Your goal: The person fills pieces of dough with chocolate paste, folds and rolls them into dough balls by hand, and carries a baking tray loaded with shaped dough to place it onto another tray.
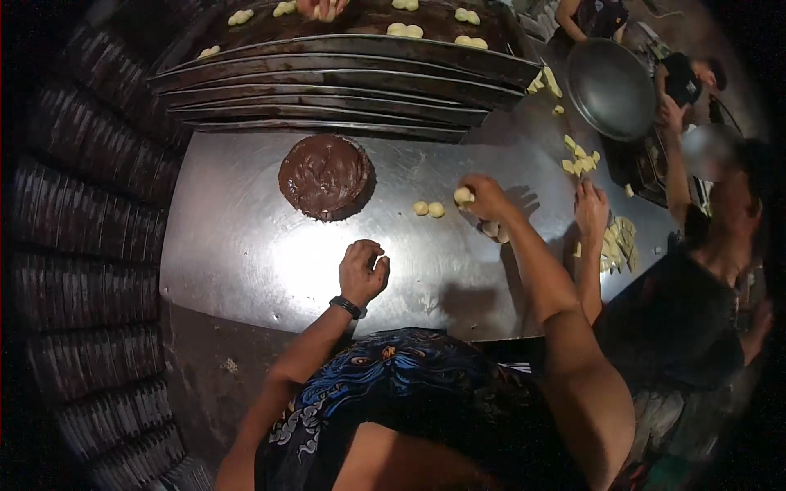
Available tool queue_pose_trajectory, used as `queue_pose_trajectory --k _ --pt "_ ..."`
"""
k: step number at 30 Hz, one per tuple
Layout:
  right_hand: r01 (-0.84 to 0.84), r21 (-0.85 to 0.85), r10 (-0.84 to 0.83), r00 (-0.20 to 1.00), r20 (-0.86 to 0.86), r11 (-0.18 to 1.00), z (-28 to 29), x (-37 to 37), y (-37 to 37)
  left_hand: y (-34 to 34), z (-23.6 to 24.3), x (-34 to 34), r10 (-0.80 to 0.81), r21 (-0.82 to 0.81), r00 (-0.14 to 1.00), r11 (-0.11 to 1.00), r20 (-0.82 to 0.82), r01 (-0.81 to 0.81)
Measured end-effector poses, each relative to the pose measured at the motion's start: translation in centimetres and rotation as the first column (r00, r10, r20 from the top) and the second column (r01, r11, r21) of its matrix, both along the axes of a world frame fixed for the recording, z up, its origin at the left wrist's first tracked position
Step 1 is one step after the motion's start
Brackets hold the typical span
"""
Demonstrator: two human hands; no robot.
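My right hand [483, 196] pinches a pale dough ball [463, 196] above the steel table [221, 204]. Two more dough balls [429, 209] lie just left of it, and some darker round pieces [494, 231] sit beneath the hand, partly hidden. My left hand [363, 268] hovers over or rests on the bare steel, fingers loosely curled with the thumb apart and nothing visible in them. Beyond it lies a round, glossy brown mass of paste [323, 176].
Stacked dark trays [327, 86] stand behind, dough pieces on top, another person's hand [322, 10] above. Tray racks [90, 213] line the left. At right, co-workers [671, 303], a hand [589, 204], yellow slabs [580, 159], yellow pieces [616, 245] and a large round pan [610, 86].
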State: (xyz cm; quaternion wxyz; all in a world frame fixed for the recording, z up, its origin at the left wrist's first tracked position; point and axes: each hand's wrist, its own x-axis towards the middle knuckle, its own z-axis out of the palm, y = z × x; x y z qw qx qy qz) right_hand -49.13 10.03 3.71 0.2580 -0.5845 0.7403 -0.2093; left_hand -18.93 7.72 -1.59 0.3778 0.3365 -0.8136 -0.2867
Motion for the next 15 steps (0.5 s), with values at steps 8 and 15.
queue_pose_trajectory --k 8,15 --pt "-0.158 0.097 0.156 0.987 0.021 0.983 -2.8 2.0 -6.0 0.9 0.7 -1.2 0.136 0.002 0.99 0.991 0.045 -0.136" --pt "-0.451 0.243 0.495 0.853 -0.166 0.859 -2.4 3.1 -4.5 1.1 0.4 -1.1 0.166 0.012 0.982 0.986 0.085 -0.167"
